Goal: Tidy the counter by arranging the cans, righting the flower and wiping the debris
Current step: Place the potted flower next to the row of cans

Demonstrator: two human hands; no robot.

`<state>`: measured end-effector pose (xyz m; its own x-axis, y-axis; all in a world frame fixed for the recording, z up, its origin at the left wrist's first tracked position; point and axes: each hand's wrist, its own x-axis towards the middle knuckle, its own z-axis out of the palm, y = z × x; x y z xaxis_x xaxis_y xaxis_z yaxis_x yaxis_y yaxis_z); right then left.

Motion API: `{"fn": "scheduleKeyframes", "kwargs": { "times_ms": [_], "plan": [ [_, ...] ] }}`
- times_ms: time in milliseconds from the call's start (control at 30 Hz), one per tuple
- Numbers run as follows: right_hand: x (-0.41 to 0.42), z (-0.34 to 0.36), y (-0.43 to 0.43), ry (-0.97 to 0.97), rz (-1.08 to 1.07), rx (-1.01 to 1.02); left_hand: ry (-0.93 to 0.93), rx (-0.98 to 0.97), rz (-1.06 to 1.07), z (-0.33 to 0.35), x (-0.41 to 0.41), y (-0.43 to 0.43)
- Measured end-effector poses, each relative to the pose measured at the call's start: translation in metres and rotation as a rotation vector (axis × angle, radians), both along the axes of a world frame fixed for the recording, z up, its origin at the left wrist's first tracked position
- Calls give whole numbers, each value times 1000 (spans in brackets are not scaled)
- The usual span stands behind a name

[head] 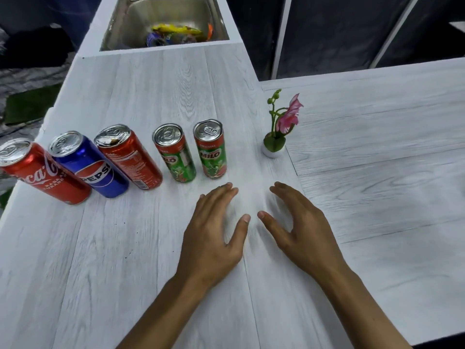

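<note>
Left hand (214, 238) and right hand (299, 230) lying palm-down on counter (125, 273), fingers spread, thumbs nearly meeting, gripping nothing. Standing upright in row just far-left of hands: Milo can (210, 149), second Milo can (175, 153), red can (129, 157), Pepsi can (90, 165), Coca-Cola can (42, 172). Flower (281, 124) standing upright in white pot, far right. Sitting in sink (120, 28) at far end: wrappers (176, 31). Showing near left: few dark specks (129, 253).

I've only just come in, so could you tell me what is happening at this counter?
A person is tidying a white counter. Five cans stand in a row: a Coca-Cola, a Pepsi, another red one and two Milo cans. The small potted flower stands upright to their right. Both hands are open and empty, the left hand and right hand low over the bare counter in front of the cans. A few dark specks remain, and wrappers lie in the sink.
</note>
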<state>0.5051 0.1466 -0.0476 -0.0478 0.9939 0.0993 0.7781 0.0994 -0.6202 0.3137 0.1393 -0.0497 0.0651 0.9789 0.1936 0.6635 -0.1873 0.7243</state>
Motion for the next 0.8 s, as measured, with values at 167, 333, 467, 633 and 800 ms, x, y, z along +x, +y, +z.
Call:
{"fn": "scheduleKeyframes", "kwargs": {
  "times_ms": [167,333,467,633,800],
  "plan": [
    [27,2,8,-10,-22,13,60,-9,-105,2,18,7],
    [46,1,26,-19,-41,10,107,-10,-178,1,32,17],
    [56,-1,43,-22,-37,9,139,-22,-219,-1,41,24],
    [64,-4,65,-35,-32,12,182,-29,-245,-5,47,31],
    [67,-8,84,-32,-14,25,204,-14,-276,-12,52,39]
  ]
}}
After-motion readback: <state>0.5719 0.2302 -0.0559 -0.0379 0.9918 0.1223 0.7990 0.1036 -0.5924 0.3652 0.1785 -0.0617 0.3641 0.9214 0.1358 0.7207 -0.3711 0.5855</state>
